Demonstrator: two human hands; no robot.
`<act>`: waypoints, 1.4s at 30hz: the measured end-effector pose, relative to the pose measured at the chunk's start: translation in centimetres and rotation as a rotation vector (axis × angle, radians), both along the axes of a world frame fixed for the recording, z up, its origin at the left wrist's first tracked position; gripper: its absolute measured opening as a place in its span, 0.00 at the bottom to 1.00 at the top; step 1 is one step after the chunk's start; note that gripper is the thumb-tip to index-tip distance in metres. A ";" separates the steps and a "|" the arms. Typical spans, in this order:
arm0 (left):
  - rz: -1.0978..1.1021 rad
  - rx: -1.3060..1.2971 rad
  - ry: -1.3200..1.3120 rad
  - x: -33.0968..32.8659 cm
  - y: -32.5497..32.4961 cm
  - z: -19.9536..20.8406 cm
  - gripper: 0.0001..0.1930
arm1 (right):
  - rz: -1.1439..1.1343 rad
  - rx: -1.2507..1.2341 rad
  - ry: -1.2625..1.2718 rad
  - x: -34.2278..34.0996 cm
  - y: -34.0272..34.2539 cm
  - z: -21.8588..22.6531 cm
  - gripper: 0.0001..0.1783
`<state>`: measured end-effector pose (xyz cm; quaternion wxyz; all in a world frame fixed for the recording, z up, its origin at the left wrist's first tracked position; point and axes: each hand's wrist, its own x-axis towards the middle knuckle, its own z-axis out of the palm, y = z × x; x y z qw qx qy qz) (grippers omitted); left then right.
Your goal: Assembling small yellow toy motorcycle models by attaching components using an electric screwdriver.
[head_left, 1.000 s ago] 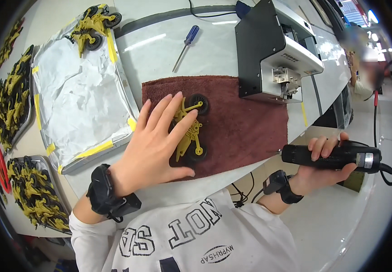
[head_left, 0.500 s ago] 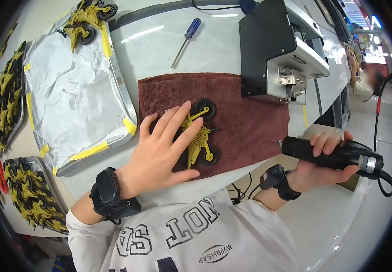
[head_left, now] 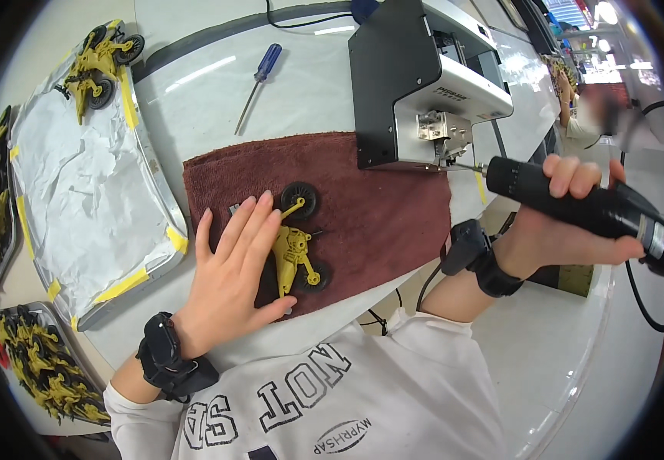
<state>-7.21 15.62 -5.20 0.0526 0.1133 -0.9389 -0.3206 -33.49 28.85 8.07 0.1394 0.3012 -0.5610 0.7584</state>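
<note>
My left hand (head_left: 232, 264) lies with fingers stretched out along the left side of a yellow toy motorcycle (head_left: 292, 253) with black wheels, touching it and partly covering it. The toy is on its side on a dark red cloth (head_left: 393, 222). In my right hand (head_left: 554, 230) is a black electric screwdriver (head_left: 527, 184), fingers wrapped round its body. Its thin bit points left and reaches the metal outlet (head_left: 445, 132) at the front of a black and silver box-shaped machine (head_left: 393, 100). Whether a screw is on the bit is too small to tell.
A blue-handled screwdriver (head_left: 268, 63) lies behind the cloth. At the left stands a paper-lined tray (head_left: 94, 184) with another yellow toy motorcycle (head_left: 90, 73) at its far end. Trays of yellow and black toys (head_left: 44, 360) flank it. Another person is at the far right.
The electric screwdriver has moved from over the cloth's right edge up to the machine's outlet. My left hand stays by the toy; the whole view has shifted somewhat.
</note>
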 end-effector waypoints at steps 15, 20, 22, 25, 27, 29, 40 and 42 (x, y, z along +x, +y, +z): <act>-0.022 0.038 0.121 0.1 -0.5 -0.8 0.36 | 0.580 0.004 -0.070 4.7 0.9 -2.0 0.48; -0.015 0.001 0.126 0.3 -0.4 -0.8 0.33 | 0.164 0.050 0.031 0.4 -0.7 0.2 0.49; -0.025 -0.002 0.152 0.1 -0.3 -0.9 0.33 | 0.025 0.114 -0.013 -0.9 -2.1 0.1 0.47; -0.038 -0.032 0.170 0.2 -0.2 -0.9 0.33 | 0.083 0.147 -0.096 -1.0 -2.7 -0.4 0.42; -0.056 -0.074 0.151 0.5 -0.4 -1.0 0.33 | 0.181 0.230 -0.166 -0.5 -2.4 -1.6 0.42; -0.072 -0.116 0.143 0.8 -0.4 -1.5 0.31 | 0.258 0.330 -0.284 1.3 -1.7 -3.7 0.44; -0.093 -0.089 0.154 0.2 -0.4 -1.2 0.30 | 0.015 0.111 -0.011 -1.1 -2.0 -0.1 0.45; -0.090 -0.093 0.146 0.3 -0.5 -1.1 0.30 | 0.075 0.147 -0.086 -1.4 -2.7 -0.8 0.45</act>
